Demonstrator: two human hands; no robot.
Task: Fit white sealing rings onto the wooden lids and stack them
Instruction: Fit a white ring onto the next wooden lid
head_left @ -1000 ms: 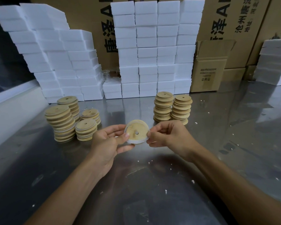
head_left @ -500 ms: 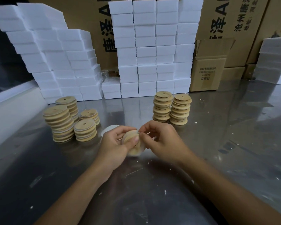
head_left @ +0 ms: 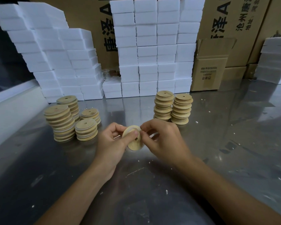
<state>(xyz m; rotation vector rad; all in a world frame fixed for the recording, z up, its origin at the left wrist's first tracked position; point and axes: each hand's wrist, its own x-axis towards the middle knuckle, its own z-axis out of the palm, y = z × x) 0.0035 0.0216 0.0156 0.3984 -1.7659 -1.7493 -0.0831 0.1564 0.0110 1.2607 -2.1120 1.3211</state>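
A round wooden lid (head_left: 134, 144) with a small centre hole is held upright above the steel table, a white sealing ring (head_left: 133, 127) showing along its top edge. My left hand (head_left: 112, 143) grips the lid from the left, thumb across its face. My right hand (head_left: 164, 140) pinches the ring at the lid's upper right rim. Several stacks of lids with white rings (head_left: 86, 129) stand at the left. Two stacks of plain wooden lids (head_left: 163, 108) stand behind my right hand.
White foam blocks (head_left: 156, 46) are piled in walls along the back, with cardboard boxes (head_left: 211, 65) behind and to the right. A white ledge (head_left: 10, 104) borders the steel table (head_left: 152, 192) on the left. Small white crumbs dot the table.
The lid has turned from facing me flat to standing edge-up between both hands and has dropped lower. My right fingers moved onto the ring at the rim.
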